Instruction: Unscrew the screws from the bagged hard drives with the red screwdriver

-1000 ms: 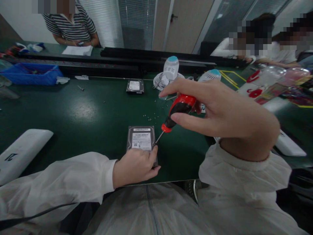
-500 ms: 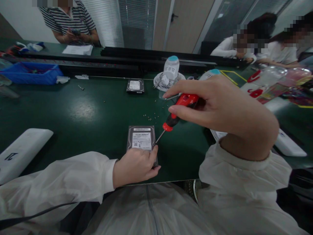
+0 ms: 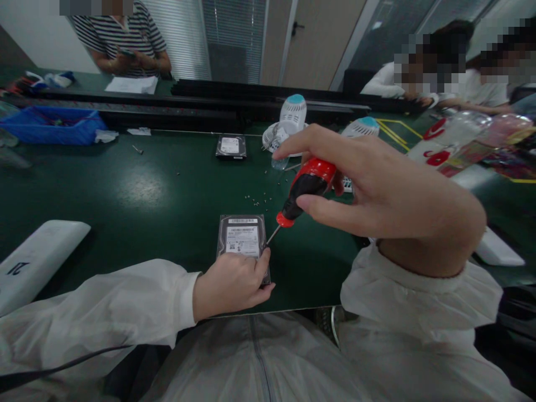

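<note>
Two hard drives [image 3: 242, 239] lie apart, the left hand [image 3: 229, 289] clamping one, the right hand [image 3: 377, 184] gripping one screwdriver [image 3: 307, 190].

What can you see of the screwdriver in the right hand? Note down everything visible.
The screwdriver has a thick, glossy red and black handle, apparently plastic, with a red collar and a thin metal shaft. The right hand grips it between thumb and fingers, tilted, with the shaft pointing down and left. Its tip is at the edge of the hard drive; contact cannot be confirmed.
</note>
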The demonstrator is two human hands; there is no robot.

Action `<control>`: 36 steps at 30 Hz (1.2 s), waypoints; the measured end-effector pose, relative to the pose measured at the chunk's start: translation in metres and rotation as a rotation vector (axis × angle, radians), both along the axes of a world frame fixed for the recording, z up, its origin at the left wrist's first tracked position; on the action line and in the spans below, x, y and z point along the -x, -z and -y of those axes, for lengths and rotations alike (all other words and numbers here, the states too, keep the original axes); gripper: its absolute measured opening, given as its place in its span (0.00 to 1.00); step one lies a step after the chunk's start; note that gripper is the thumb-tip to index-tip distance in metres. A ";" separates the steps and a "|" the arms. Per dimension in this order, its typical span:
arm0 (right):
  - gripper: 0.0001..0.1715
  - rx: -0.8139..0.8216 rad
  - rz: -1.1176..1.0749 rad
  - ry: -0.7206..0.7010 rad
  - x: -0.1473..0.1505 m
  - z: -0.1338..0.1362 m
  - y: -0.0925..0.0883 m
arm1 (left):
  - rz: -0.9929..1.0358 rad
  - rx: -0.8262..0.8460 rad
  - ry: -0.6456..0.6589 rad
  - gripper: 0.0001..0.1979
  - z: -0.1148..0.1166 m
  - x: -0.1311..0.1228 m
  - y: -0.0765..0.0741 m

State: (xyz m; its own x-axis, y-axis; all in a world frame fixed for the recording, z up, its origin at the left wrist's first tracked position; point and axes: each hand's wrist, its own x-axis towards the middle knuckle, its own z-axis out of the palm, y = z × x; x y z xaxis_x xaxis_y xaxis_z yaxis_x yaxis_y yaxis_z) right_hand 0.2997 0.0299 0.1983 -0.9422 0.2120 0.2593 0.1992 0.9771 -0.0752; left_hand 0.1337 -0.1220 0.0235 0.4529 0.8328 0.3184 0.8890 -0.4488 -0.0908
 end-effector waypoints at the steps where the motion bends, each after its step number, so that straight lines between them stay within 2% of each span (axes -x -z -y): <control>1: 0.25 -0.008 -0.006 0.008 0.000 0.000 0.000 | 0.001 -0.005 0.003 0.29 0.000 0.000 0.000; 5: 0.22 -0.022 -0.004 0.071 0.001 0.001 0.001 | 0.004 -0.007 0.008 0.29 0.000 0.000 0.001; 9: 0.26 0.024 0.004 -0.005 0.001 0.001 0.001 | -0.003 -0.013 0.002 0.29 0.000 0.000 0.000; 15: 0.15 0.031 0.006 0.050 0.000 0.002 -0.002 | -0.001 0.009 0.002 0.29 0.001 0.000 -0.001; 19: 0.16 0.076 0.036 0.043 0.001 0.002 -0.004 | 0.004 0.015 0.003 0.29 0.002 0.000 -0.001; 23: 0.17 0.044 -0.016 0.034 0.002 0.001 -0.004 | 0.014 0.016 0.003 0.29 0.002 0.000 -0.002; 29: 0.19 0.072 0.036 0.036 0.001 0.002 -0.005 | -0.003 0.036 -0.005 0.29 0.002 0.000 -0.003; 33: 0.17 0.031 0.004 0.057 0.002 0.001 -0.004 | -0.001 0.026 -0.002 0.29 0.000 -0.001 -0.003; 36: 0.20 0.059 0.031 0.038 0.001 0.001 -0.004 | 0.002 0.013 0.003 0.29 0.000 -0.001 -0.002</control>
